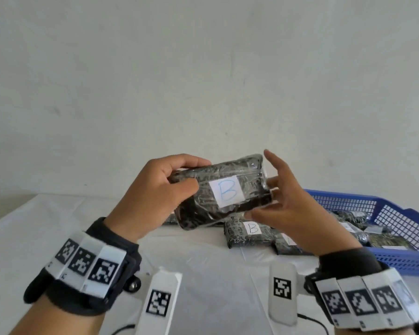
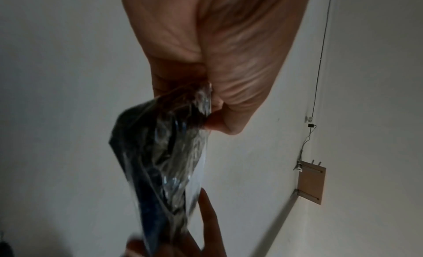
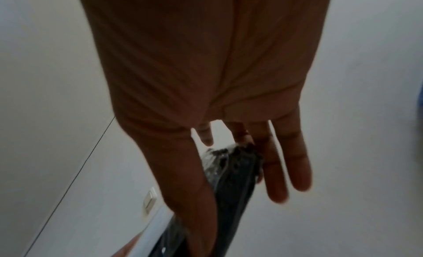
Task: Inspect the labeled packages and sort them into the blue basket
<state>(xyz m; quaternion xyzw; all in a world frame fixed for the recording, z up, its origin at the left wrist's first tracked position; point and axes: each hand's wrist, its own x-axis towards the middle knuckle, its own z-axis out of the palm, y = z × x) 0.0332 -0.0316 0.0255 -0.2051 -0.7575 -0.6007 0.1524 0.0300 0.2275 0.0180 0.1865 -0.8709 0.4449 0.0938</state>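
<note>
Held package (image 1: pixel 221 189): one, label B facing the camera, long axis left-right, raised above the desk (image 1: pixel 203 262).
Left hand (image 1: pixel 153 197): clenched round its left end.
Right hand (image 1: pixel 293 209): fingers straight, touching its right end.
Blue basket (image 1: pixel 397 213): one, right edge, several packages inside.
Loose packages (image 1: pixel 249 232): two seen clearly.

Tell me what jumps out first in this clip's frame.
A black wrapped package with a white "B" label is held up at centre, gripped by the left hand and steadied by the right hand's straight fingers. Below it another "B" package lies on the table, beside the blue basket at right.
</note>
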